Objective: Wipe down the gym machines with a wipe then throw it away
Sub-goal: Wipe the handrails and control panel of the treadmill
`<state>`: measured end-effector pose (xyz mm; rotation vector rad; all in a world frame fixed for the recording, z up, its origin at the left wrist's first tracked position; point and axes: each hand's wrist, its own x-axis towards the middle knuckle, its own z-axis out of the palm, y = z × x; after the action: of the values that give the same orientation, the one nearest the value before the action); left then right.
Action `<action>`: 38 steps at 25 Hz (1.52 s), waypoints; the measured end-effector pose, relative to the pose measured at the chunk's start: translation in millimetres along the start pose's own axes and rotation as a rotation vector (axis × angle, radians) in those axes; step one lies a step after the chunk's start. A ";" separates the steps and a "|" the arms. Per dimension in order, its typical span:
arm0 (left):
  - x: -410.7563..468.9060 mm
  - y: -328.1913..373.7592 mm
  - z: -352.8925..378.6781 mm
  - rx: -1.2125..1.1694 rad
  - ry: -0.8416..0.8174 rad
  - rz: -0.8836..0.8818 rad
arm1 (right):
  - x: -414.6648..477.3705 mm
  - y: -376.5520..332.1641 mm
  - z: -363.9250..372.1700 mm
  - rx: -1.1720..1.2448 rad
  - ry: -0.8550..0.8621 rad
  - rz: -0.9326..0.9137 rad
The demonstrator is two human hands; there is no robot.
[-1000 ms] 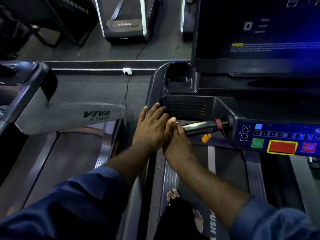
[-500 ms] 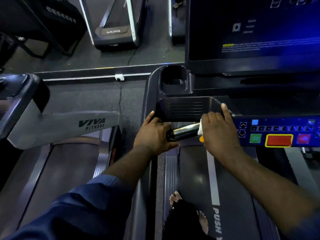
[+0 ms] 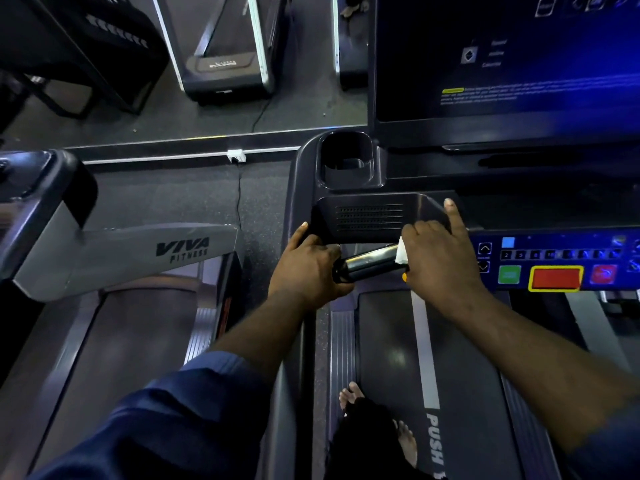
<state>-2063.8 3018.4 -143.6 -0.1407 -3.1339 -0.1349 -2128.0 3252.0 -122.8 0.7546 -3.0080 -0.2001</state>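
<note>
Fingers (image 3: 420, 233) of right hand (image 3: 441, 263) curl over wipe (image 3: 401, 251) on handlebar (image 3: 370, 262).

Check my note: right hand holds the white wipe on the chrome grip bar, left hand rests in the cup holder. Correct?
No: the head view shows the left hand gripping the chrome grip bar at its end. The right hand holds the white wipe on it.

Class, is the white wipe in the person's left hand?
No, the right hand holds the wipe on the chrome handlebar; the left hand grips its end.
</note>
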 end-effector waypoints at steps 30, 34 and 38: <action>-1.2 4.8 -5.3 0.023 -0.001 -0.032 | -53.4 -51.8 45.4 0.208 0.340 -0.253; 0.6 3.5 -3.7 -0.002 -0.006 -0.031 | -50.9 10.2 30.1 0.222 0.327 0.130; -0.2 3.5 -6.2 0.004 -0.011 -0.026 | -40.1 -36.6 31.3 0.285 0.284 0.024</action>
<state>-2063.3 3021.3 -137.2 -0.1016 -3.1471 -0.1290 -2077.5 3242.6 -158.8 0.6957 -2.7990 0.3166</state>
